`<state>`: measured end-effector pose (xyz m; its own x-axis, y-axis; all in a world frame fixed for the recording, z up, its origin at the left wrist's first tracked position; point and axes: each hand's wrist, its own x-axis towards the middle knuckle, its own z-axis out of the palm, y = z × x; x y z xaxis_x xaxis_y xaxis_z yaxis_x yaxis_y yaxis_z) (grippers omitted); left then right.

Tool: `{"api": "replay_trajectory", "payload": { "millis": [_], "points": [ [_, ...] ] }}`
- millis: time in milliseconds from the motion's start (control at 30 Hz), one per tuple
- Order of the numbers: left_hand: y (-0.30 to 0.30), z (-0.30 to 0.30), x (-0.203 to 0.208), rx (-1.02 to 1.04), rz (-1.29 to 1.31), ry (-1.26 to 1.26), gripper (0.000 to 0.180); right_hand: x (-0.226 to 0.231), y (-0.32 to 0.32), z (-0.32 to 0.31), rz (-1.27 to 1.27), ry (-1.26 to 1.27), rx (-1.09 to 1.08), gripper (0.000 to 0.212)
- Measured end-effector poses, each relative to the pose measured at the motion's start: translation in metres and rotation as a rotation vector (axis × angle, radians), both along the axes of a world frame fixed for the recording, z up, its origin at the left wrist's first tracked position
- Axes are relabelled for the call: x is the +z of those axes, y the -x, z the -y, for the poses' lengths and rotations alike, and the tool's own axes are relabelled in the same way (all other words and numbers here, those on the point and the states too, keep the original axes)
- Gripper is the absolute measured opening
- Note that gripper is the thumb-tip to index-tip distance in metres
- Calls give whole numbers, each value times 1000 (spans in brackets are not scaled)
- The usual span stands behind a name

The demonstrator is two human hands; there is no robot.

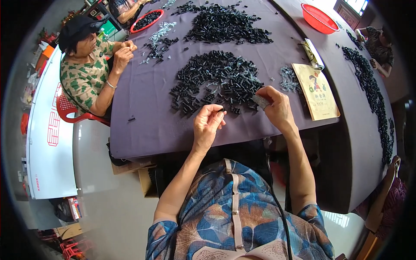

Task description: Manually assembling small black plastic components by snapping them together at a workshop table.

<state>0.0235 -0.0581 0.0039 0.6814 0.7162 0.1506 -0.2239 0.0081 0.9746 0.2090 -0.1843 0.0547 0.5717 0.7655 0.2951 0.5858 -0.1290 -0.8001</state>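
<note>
Between the thumb and fingers of my left hand [207, 125] is a small black tubular piece [221, 110], held over the near edge of the cloth-covered table [164, 136]. My right hand [278, 108] is closed on a grey, speckled, rough-looking piece [261, 102]; what it is made of is too small to tell. Just beyond both hands lies a broad heap of short black tubular pieces [216, 73], with some clear slivers mixed in. A small pile of clear pieces [289, 80] sits to the right, near my right hand.
A tan printed paper bag [318, 93] lies at the right, beside a rolled white item [314, 54]. Another black heap [229, 24] is farther back. Red baskets [320, 19] stand on the tables. A person [89, 69] works at the left; others sit around the tables.
</note>
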Motion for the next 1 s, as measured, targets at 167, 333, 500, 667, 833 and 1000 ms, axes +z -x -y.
{"api": "replay_trajectory", "payload": {
  "millis": [167,333,500,667,833,1000],
  "points": [
    [1,-3,-2,6,44,75,14,-1,-1,0,-45,-98,-7,28],
    [2,-4,-4,21,60,108,17,8,-1,6,112,20,35,28],
    [2,-3,-3,13,29,50,24,7,-1,11,263,222,70,18],
    [2,-2,-2,1,18,52,23,0,1,11,394,301,96,29],
    [1,-2,-4,0,20,64,23,-7,-1,10,411,303,104,24],
    [2,-3,-4,-1,12,67,21,0,2,10,417,331,125,20]
  ]
}}
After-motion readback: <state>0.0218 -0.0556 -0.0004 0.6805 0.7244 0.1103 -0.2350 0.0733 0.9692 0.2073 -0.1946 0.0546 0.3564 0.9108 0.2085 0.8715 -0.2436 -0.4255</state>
